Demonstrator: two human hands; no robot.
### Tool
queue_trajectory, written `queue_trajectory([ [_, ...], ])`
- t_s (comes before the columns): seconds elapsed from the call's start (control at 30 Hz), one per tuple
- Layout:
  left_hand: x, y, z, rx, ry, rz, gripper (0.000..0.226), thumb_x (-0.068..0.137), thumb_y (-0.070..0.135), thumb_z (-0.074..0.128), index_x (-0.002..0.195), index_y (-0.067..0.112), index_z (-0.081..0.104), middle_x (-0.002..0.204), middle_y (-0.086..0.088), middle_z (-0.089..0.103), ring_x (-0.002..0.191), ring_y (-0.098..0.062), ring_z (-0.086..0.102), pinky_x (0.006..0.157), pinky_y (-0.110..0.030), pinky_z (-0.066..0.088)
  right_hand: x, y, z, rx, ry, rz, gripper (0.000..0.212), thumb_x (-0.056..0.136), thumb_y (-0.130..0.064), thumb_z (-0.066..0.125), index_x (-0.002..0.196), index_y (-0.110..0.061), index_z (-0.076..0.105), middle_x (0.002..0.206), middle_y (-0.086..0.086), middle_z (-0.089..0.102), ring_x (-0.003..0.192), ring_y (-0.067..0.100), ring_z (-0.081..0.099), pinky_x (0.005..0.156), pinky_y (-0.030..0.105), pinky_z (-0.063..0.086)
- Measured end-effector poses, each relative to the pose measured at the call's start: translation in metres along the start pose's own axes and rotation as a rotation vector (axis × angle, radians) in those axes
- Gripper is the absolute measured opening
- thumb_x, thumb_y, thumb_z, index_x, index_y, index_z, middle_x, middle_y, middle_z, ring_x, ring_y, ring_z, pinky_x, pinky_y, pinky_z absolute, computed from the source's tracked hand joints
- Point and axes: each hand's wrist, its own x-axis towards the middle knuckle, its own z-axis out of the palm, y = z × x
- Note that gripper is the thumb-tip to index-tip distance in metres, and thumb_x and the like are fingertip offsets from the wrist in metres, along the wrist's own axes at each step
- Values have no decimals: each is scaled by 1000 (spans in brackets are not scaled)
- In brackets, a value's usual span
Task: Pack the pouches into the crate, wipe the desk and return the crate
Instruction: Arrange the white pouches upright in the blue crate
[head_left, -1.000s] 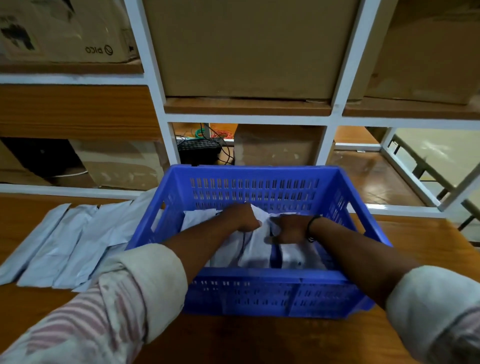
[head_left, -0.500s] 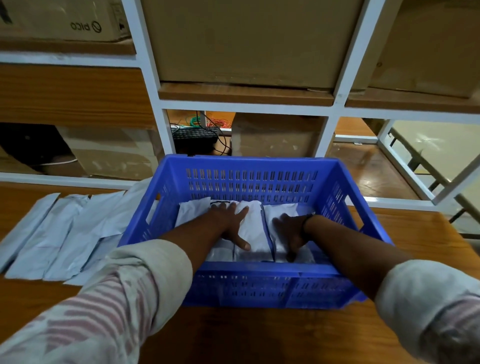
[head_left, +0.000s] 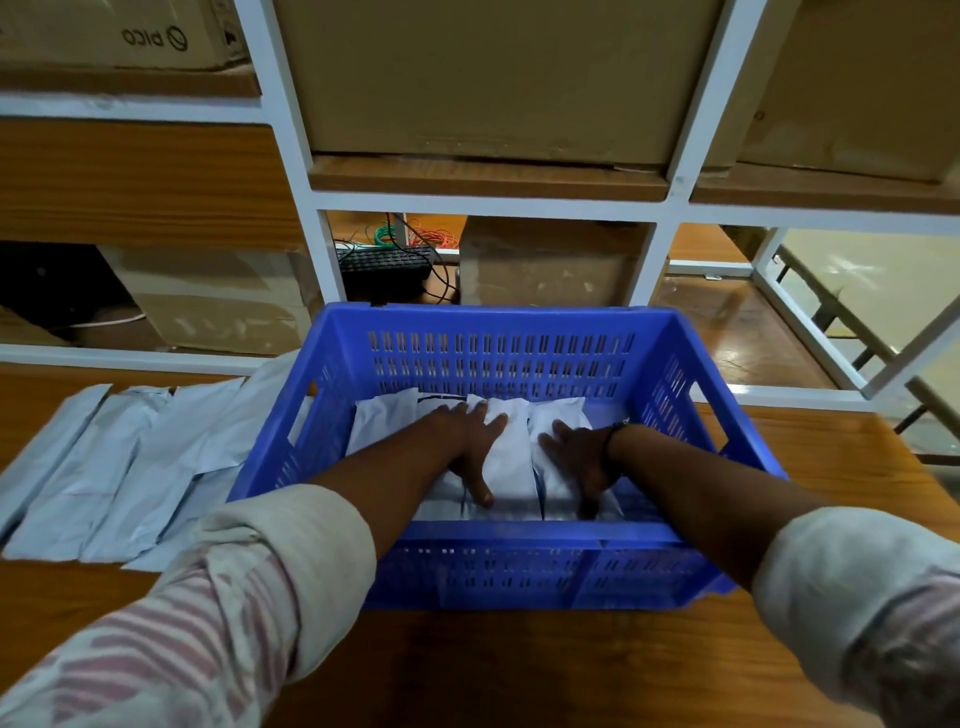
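Packing is partly done, by the look of it. The blue plastic crate (head_left: 498, 530) stands on the wooden desk (head_left: 467, 665), near the middle, and a layer of packed pouches (head_left: 511, 457) already lies across its floor, side by side with their long edges running from near to far. At least four show between and beside the hands. How many lie under them cannot be told.

Both hands are down inside the crate. The left hand (head_left: 470, 441) rests flat on the pouches left of centre, fingers straight and spread, thumb pointing toward the near wall. The right hand (head_left: 576, 457), with a dark band at its wrist, lies flat on the pouches just to the right, fingers extended too. Neither hand grasps anything. They seem to be pressing the layer level.

A good share of the work is left. A row of loose pouches (head_left: 130, 467) lies overlapping on the desk to the left of the crate, with the nearest one touching or tucked against the crate's left wall. These have yet to go in. The desk is not yet wiped, no cloth is in view, and the crate is not yet returned.

Behind the desk, a white shelf frame (head_left: 644, 260) holds cardboard boxes (head_left: 493, 78).
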Motion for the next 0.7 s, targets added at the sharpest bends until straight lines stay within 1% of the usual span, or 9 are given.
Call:
queue_trajectory([
  [0.1,-2,-1,4,-61,66,23,129,75,80,63,159,25,-18,164,-12,-25,153,-38,-12,123,-55,7,4,2,2,41,23,-9,132,76,-53,81,156,-8,-14,163,21,-8,149,39,20,120,43,26],
  [0.17,-1,-1,4,-19,60,33,126,77,78,62,159,25,-17,165,-11,-25,153,-39,-10,123,-55,7,7,3,5,81,66,-11,120,83,-54,74,157,-6,-8,162,23,3,145,39,30,117,45,32],
  [0.2,0,-1,4,5,37,31,125,78,77,63,159,25,-16,165,-11,-24,153,-40,-8,123,-56,8,8,3,6,101,89,-14,111,87,-51,70,157,-7,-4,162,24,6,142,40,34,115,46,34],
  [0.27,3,1,3,42,-2,17,125,78,74,65,160,23,-14,166,-11,-21,153,-42,-1,123,-56,14,9,0,7,116,105,-19,99,93,-43,64,157,-8,-2,161,25,6,139,41,38,112,47,37],
  [0.33,7,5,0,88,-6,8,127,77,74,67,160,20,-12,167,-14,-16,153,-43,3,122,-56,18,9,-2,9,120,110,-14,94,95,-39,61,157,-8,-1,161,27,4,139,42,37,112,47,37],
  [0.47,8,7,-4,115,-25,-5,130,75,72,71,160,18,-12,167,-16,-14,153,-44,2,122,-57,18,10,-2,10,134,122,-2,95,94,-40,62,157,-8,-2,161,27,4,141,43,34,113,47,36],
  [0.57,7,4,-2,91,-21,-4,131,74,72,72,160,21,-12,167,-13,-14,153,-43,0,122,-56,15,4,-6,5,138,85,8,107,91,-44,67,157,-7,-8,163,22,-3,147,40,23,117,43,30],
  [0.63,6,1,-1,56,-9,3,131,73,72,73,160,23,-12,167,-11,-15,153,-42,-2,122,-56,13,1,-8,0,151,81,14,109,90,-48,68,157,-7,-8,163,20,-1,149,37,18,118,41,26],
  [0.7,3,-5,-1,7,1,27,131,72,72,74,160,27,-13,168,-6,-16,154,-39,-5,123,-56,11,0,-8,-3,161,89,12,110,88,-50,68,158,-8,-6,164,18,1,150,37,15,119,43,25],
])
